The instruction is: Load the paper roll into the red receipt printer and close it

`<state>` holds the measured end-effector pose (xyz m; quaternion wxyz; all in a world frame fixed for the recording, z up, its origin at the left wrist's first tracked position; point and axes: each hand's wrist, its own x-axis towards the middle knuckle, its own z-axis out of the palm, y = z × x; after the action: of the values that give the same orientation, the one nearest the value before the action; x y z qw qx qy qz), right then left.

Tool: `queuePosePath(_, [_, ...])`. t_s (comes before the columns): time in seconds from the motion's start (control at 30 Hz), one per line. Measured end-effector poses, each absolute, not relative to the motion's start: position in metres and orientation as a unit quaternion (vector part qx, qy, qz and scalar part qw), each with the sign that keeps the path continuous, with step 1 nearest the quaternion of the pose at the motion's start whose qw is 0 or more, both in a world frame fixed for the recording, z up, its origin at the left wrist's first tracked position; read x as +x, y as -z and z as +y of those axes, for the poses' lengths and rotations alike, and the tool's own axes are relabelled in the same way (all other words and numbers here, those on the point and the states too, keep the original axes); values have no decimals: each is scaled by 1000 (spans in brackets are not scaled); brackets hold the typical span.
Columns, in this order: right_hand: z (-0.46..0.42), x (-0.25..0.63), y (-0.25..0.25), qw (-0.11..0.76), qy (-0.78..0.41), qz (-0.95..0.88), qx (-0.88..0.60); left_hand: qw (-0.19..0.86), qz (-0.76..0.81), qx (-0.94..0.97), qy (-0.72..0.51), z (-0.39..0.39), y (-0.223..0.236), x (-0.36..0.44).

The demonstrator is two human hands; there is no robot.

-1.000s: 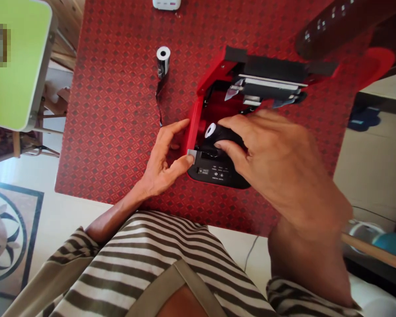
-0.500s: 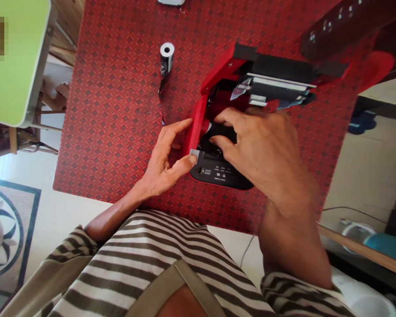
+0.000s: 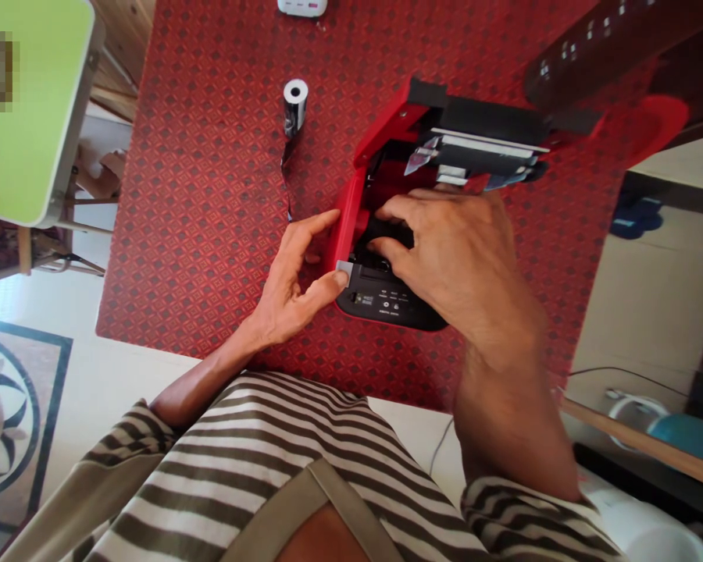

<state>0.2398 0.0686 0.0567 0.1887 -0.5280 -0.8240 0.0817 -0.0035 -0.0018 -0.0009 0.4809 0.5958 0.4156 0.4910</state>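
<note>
My right grip (image 3: pixel 460 261) is narrow, holding a black roll (image 3: pixel 391 231) inside the open red device (image 3: pixel 410 309); my left grip (image 3: pixel 287 293), wide, touches the device's left side. A white-ended roll (image 3: pixel 295 109) stands left of the device on the worktop (image 3: pixel 199 195).

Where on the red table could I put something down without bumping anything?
The biggest bare patch of table is between its left edge and the standing roll. A smaller one is between that roll and the red-and-black machine. It's crowded around the machine, with the left hand beside it and the right hand reaching in.
</note>
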Motion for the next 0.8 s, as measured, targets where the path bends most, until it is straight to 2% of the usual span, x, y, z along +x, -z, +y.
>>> queuePosePath(0.1, [72,239,-62,186,-94,-817,-537,480,419,592,-494,-2,1,-4])
queuePosePath(0.3, [77,240,-80,118,-140,-828,-529,478,420,597,-488,-2,-1,-5])
queuePosePath(0.43, [64,245,-99,157,-143,-827,-521,470,419,603,-489,-2,-2,-4])
queuePosePath(0.6, [43,273,-128,197,-250,-849,-422,475,426,600,-483,-2,0,-5])
queuePosePath(0.8, [33,274,-115,239,-230,-838,-433,481,435,595,-475,1,0,-8])
